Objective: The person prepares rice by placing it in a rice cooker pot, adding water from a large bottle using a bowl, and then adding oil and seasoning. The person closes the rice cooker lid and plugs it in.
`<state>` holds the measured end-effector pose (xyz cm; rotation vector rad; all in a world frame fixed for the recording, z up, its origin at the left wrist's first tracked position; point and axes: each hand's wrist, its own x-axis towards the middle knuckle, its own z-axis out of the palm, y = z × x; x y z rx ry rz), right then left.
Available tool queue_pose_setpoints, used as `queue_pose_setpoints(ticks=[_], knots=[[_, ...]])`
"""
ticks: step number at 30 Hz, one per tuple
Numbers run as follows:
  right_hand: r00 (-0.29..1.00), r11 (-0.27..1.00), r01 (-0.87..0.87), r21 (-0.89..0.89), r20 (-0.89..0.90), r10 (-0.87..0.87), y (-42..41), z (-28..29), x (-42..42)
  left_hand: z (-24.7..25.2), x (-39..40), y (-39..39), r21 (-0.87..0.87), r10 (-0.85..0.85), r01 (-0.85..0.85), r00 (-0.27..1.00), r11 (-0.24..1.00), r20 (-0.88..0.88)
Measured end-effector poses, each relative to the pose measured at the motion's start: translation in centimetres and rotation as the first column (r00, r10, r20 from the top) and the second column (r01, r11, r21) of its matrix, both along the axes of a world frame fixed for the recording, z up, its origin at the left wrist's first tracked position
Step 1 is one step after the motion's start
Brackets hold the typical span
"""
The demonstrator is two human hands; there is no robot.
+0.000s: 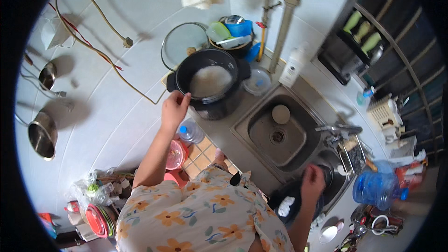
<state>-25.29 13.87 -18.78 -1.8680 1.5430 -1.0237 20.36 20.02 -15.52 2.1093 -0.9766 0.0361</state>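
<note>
A black two-handled pot (210,77) with cloudy liquid and a whitish layer inside stands on the counter, left of the sink (276,134). Pinched fingers of my left hand (176,107) are at the pot's near left rim, below its left handle; whether they grip the rim I cannot tell. My right hand (312,182) is blurred, over the right end of the sink unit, above a dark round vessel (294,199) with a crumpled white piece in it. What that hand holds, if anything, is unclear. A round pale object (281,114) lies in the sink basin.
A glass lid (185,45) leans on the wall behind the pot, beside stacked plastic containers (232,33). A white bottle (293,66) stands behind the sink. The faucet (336,129) reaches over the basin from the right. A large blue water bottle (376,189) is at the right.
</note>
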Motion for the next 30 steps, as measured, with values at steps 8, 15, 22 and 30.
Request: queue_pose_setpoints(ticks=[8,15,22,30], knots=[[0.91,0.93,-0.349,0.113,-0.196,0.365,-14.4,0.6,34.4,-4.5,14.8,-4.7,0.34,-0.06,0.032,0.996,0.94,0.071],[0.888,0.923,-0.366,0.12,-0.253,0.385,-17.2,-3.0,36.7,-4.8,16.0,-5.0,0.307,-0.092,0.106,0.994,0.946,-0.062],[0.864,0.857,-0.357,0.371,0.481,0.151,-15.8,3.5,36.6,1.8,16.5,-6.5,-0.356,-0.286,0.021,0.639,0.934,-0.714],[0.517,0.902,-0.188,0.39,0.82,-0.246,-10.9,6.8,29.0,10.1,8.8,-9.0,-0.354,-0.47,0.309,0.617,0.882,-0.631]])
